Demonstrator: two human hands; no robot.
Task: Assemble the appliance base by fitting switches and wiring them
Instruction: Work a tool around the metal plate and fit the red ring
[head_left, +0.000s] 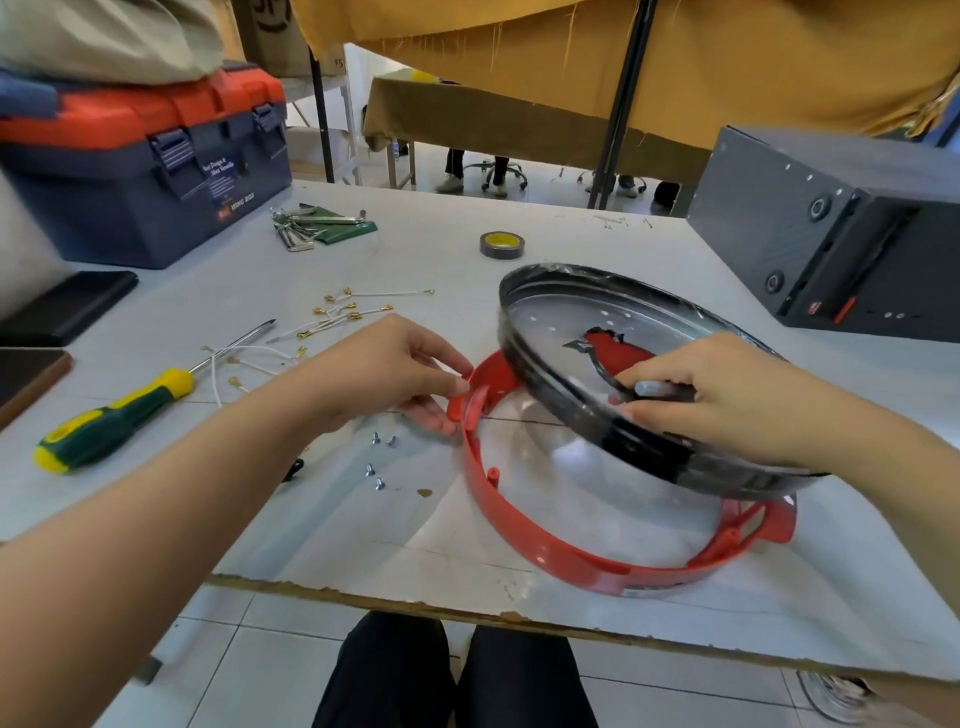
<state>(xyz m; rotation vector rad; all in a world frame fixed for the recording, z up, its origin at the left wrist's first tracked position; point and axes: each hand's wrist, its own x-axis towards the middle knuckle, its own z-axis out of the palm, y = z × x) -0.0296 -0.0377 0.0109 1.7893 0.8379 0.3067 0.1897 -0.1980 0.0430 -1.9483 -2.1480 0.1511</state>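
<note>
My left hand pinches the handle tab on the left side of the red ring base, which lies flat at the table's near right. My right hand grips the near rim of the black-rimmed metal pan, tilted over the ring. Screws and screwdriver lie left.

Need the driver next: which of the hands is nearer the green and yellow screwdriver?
Left. The left hand grips the red ring's handle tab, just right of the screwdriver. The right hand holds the black pan, farther right.
</note>
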